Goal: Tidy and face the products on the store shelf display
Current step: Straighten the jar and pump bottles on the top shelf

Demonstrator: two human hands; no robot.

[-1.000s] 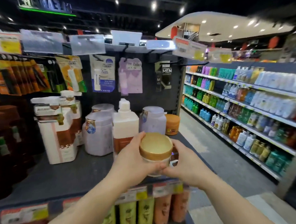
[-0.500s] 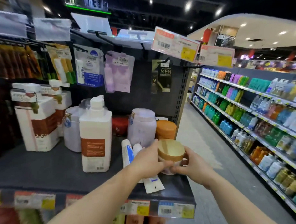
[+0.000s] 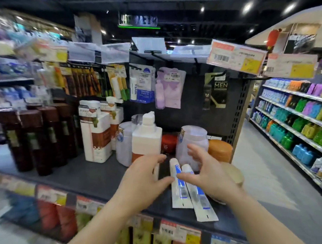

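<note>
Hands: left hand point(image 3: 144, 179) and right hand point(image 3: 207, 173) hovered with fingers spread, grasping nothing.
Tubes: two white blue-striped tubes point(image 3: 184, 190) lay flat between them, ends at 6 o'clock overhanging the dark shelf point(image 3: 81, 177) front edge.
Jar: one gold-lidded jar point(image 3: 234, 175) stood at 3 o'clock, beside the shelf's end.
Room: bare shelf at 9 o'clock.

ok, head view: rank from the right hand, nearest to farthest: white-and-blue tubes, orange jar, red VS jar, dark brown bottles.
1. white-and-blue tubes: lying on the shelf right at the thumb of the right hand, on its left.
2. orange jar: just behind the hand, to the right.
3. red VS jar: farther back, to the left.
4. dark brown bottles: far left.
</note>
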